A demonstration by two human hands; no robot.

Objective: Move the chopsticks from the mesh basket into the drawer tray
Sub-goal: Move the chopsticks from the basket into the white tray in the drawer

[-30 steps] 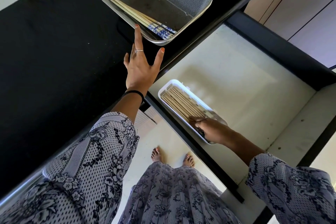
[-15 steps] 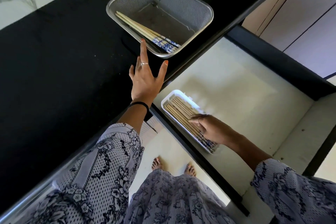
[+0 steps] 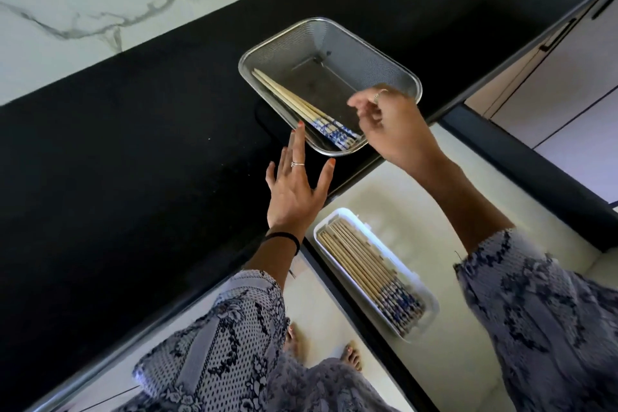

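A metal mesh basket (image 3: 364, 50) stands on the black counter (image 3: 133, 177) and holds a few wooden chopsticks (image 3: 291, 100) with blue-patterned ends along its left wall. My left hand (image 3: 297, 191) lies flat on the counter, fingers spread, its fingertip touching the basket's near left rim. My right hand (image 3: 391, 124) hovers over the basket's near right corner, fingers loosely curled and apart, holding nothing. Below, a white tray (image 3: 431, 311) in the open drawer (image 3: 418, 204) holds several chopsticks (image 3: 361, 264) laid side by side.
The drawer's dark front edge (image 3: 351, 308) runs diagonally below the counter. A dark drawer wall (image 3: 535, 170) borders the drawer on the right, with cabinet doors (image 3: 575, 94) beyond. A marble wall (image 3: 100, 3) rises behind the counter. My feet (image 3: 351, 358) show on the floor below.
My right hand has left the drawer tray and risen to the basket's near right corner, empty. My left hand stays on the counter by the basket. The view has tilted downward.
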